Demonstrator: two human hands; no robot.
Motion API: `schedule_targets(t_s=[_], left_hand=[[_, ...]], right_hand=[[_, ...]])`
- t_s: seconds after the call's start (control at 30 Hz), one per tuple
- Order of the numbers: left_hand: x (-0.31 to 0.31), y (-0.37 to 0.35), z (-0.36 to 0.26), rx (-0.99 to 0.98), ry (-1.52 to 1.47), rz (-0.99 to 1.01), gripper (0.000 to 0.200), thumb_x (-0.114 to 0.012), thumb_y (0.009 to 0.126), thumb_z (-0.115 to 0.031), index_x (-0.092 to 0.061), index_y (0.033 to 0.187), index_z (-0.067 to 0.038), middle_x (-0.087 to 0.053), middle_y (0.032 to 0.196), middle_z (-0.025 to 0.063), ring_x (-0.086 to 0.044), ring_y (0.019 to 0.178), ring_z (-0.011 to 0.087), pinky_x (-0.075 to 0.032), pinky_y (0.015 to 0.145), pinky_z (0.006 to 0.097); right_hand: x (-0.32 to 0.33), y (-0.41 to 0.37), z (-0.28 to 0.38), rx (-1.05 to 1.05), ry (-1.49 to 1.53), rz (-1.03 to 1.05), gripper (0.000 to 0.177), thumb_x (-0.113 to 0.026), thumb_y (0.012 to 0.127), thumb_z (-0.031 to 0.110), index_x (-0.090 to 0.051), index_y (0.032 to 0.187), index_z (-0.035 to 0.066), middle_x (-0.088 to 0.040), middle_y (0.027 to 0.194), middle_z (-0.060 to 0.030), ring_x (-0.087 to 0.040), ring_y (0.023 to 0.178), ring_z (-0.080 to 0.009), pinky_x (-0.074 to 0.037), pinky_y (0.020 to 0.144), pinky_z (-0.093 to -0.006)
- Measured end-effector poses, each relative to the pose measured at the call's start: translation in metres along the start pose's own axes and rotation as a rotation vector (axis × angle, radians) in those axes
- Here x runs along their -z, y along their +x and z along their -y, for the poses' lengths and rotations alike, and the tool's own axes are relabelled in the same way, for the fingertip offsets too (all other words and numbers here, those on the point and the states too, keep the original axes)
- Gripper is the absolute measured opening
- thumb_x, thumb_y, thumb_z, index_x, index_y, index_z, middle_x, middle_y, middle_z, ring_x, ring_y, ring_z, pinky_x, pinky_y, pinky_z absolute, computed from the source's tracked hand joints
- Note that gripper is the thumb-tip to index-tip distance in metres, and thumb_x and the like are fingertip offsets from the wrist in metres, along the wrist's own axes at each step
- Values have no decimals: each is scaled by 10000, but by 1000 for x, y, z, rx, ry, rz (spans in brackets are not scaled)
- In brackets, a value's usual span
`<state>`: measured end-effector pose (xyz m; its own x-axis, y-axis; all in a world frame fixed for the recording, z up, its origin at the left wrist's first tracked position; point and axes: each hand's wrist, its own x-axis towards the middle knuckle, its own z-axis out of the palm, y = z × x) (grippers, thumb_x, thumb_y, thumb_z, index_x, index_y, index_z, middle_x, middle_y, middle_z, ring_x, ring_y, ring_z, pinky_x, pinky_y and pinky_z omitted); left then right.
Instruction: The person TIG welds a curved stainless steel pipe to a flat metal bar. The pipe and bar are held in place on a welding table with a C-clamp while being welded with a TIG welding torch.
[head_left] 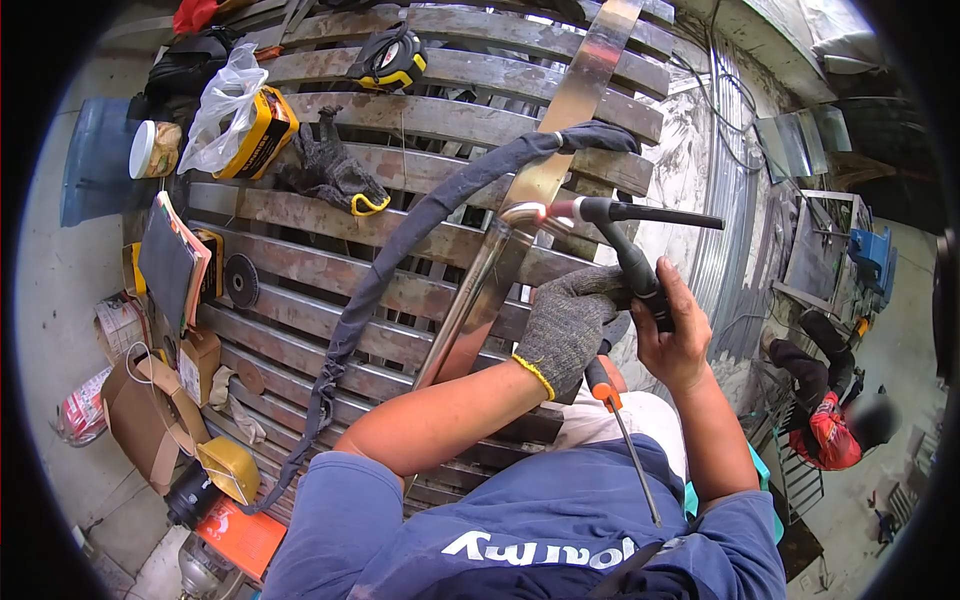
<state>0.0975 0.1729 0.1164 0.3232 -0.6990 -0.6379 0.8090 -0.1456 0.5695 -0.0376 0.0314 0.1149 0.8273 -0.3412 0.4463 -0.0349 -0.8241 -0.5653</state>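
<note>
A black TIG welding torch (pixel 630 250) is between my two hands, its long back cap pointing right and its reddish nozzle end facing a shiny bent metal tube (pixel 470 295). My left hand (pixel 570 325), in a grey knit glove with a yellow cuff, is closed by the torch handle. My bare right hand (pixel 682 335) grips the handle's lower end between thumb and fingers. The tube lies by a long flat metal strip (pixel 545 170). A cloth-sleeved cable (pixel 400 245) arches across the slats. Below my left hand is a screwdriver (pixel 607 392) with an orange-and-black handle; what supports it is hidden.
The slatted metal bench (pixel 450 115) carries a tape measure (pixel 390 58), a dark glove (pixel 340 170), a grinding disc (pixel 241 280) and a yellow-black box (pixel 262 130). A cardboard box (pixel 145 420) stands left. Another person (pixel 828 425) in red is at right, near metal profiles (pixel 735 180).
</note>
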Motion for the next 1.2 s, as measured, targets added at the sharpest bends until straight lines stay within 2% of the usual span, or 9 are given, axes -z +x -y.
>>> schedule_targets(t_s=[0.1, 0.13, 0.23, 0.37, 0.57, 0.67, 0.77, 0.97, 1.2], left_hand=[[2, -5, -13, -107, 238, 58, 353, -645, 1045, 13, -765, 1377, 8, -810, 1234, 110, -759, 1145, 186, -590, 1046, 310], [0, -5, -16, -24, 108, 39, 366, -635, 1043, 23, -758, 1388, 14, -809, 1251, 122, -760, 1164, 201, -589, 1072, 324], [1, 1, -1, -32, 36, 24, 366, -634, 1041, 29, -754, 1387, 23, -806, 1277, 135, -762, 1180, 214, -591, 1093, 334], [3, 3, 4, -30, 59, 25, 357, -637, 1047, 28, -753, 1386, 30, -804, 1290, 142, -761, 1192, 219, -592, 1100, 333], [1, 3, 2, -41, 105, 16, 355, -637, 1050, 21, -752, 1386, 30, -801, 1291, 142, -760, 1166, 209, -595, 1078, 327], [-1, -7, -16, -59, 218, 42, 363, -630, 1048, 14, -748, 1391, 33, -798, 1287, 142, -756, 1146, 199, -593, 1062, 323], [-3, -2, -9, 54, -76, 15, 370, -637, 1049, 12, -739, 1404, 39, -795, 1301, 139, -759, 1137, 193, -599, 1049, 316], [6, 7, 10, -41, 32, 32, 374, -659, 1045, 44, -740, 1410, 35, -803, 1310, 144, -765, 1179, 206, -599, 1082, 316], [5, 7, 7, -29, 44, 20, 375, -635, 1056, 41, -737, 1416, 34, -794, 1337, 143, -761, 1184, 207, -602, 1070, 320]], right_hand=[[3, 2, 0, -10, -1, 27, 744, -817, 881, -106, -556, 1577, -79, -747, 1035, -260, -739, 795, -365, -604, 706, -442], [4, 0, 0, -33, 1, 38, 735, -817, 886, -102, -560, 1574, -79, -753, 1056, -268, -751, 812, -373, -613, 722, -443], [1, -4, -1, -49, 9, 8, 720, -816, 900, -91, -562, 1574, -77, -766, 1132, -295, -786, 890, -404, -636, 780, -445], [0, -9, -3, -78, 28, 3, 707, -817, 914, -78, -562, 1573, -77, -767, 1210, -327, -809, 995, -440, -651, 851, -450], [1, -6, -3, -65, 16, 11, 708, -820, 912, -75, -564, 1573, -75, -770, 1229, -312, -809, 993, -428, -651, 850, -441], [6, -10, -3, -168, 68, 103, 703, -817, 917, -72, -566, 1573, -74, -767, 1258, -307, -811, 994, -413, -651, 853, -434], [3, -6, -2, -94, 28, 28, 687, -813, 926, -68, -572, 1570, -74, -761, 1294, -311, -814, 1024, -407, -653, 871, -430], [3, -9, -3, -129, 42, 23, 666, -812, 935, -58, -578, 1558, -81, -750, 1353, -311, -806, 1131, -435, -650, 945, -428], [4, -9, -5, -152, 67, 48, 658, -811, 951, -34, -572, 1562, -89, -744, 1372, -309, -811, 1128, -418, -645, 949, -426]])
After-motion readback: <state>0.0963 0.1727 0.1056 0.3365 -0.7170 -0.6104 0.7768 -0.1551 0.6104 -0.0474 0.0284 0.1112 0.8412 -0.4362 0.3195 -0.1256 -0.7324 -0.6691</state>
